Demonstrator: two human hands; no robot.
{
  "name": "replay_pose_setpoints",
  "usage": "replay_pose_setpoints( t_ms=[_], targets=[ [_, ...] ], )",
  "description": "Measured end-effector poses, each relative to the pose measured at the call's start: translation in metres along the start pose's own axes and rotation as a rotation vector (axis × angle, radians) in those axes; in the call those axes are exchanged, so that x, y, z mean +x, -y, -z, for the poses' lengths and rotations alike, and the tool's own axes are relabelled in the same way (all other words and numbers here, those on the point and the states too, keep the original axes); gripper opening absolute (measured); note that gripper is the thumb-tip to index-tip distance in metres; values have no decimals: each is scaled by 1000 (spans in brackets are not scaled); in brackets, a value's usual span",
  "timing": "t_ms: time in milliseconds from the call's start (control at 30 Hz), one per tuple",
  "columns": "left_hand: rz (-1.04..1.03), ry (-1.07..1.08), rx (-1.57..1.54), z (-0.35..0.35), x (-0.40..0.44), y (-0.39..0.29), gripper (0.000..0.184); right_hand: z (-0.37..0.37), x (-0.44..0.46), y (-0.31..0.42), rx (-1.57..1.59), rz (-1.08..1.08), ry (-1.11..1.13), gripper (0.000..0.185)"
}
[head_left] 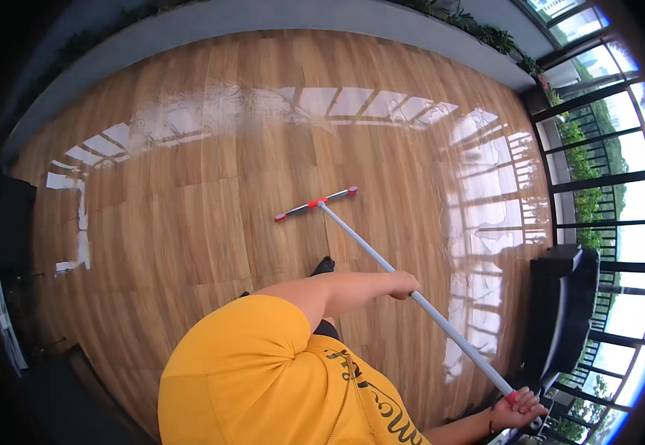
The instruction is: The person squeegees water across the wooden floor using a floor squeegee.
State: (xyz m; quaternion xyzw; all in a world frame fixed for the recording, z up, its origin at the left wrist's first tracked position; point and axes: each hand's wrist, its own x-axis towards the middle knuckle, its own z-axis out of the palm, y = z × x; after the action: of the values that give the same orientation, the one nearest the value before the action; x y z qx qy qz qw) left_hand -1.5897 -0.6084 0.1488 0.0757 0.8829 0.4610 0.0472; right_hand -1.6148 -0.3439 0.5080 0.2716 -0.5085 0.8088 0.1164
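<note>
A floor squeegee with a long light-grey pole (367, 247) slants across the view. Its narrow black-and-grey head (298, 211), with red end caps and a red centre joint, rests on the wood floor (189, 215). My left hand (404, 285) is closed around the pole partway along, its fingers partly hidden from above. Farther back, my right hand (519, 409) grips the pole's red upper end at the lower right. A dark shoe (325, 265) shows just beyond my left forearm.
Glossy reflections lie across the floor. A low grey wall (263, 16) with plants curves along the far side. Black-framed windows (597, 163) and a black piece of furniture (560, 311) stand at the right. Dark furniture (12, 215) lines the left edge.
</note>
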Motion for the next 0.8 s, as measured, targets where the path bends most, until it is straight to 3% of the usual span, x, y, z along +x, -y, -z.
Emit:
replay_pose_setpoints(
  t_ms=[200, 300, 400, 467, 533, 600, 667, 800],
  targets=[
    [308, -477, 171, 103, -8, 188, 4, -82, 52, -230, 306, -163, 94, 41],
    [488, -554, 304, 154, -35, 239, 19, -134, 46, -292, 357, -246, 176, 37],
    [635, -433, 408, 187, -46, 239, 15, -155, 55, -304, 364, -322, 345, 36],
    [574, -409, 336, 188, -27, 229, 8, -145, 84, -293, 400, -298, 416, 37],
    [361, -598, 217, 175, -1, 191, 4, -136, 127, -264, 450, -244, 408, 38],
    [293, -666, 149, 168, 26, 142, 10, -128, 167, -240, 510, -207, 449, 39],
    [314, -599, 101, 170, 40, 116, 10, -133, 188, -234, 555, -190, 529, 39],
    [383, -570, 35, 194, 20, 139, 9, -184, 184, -253, 462, -186, 477, 40]
  ],
)
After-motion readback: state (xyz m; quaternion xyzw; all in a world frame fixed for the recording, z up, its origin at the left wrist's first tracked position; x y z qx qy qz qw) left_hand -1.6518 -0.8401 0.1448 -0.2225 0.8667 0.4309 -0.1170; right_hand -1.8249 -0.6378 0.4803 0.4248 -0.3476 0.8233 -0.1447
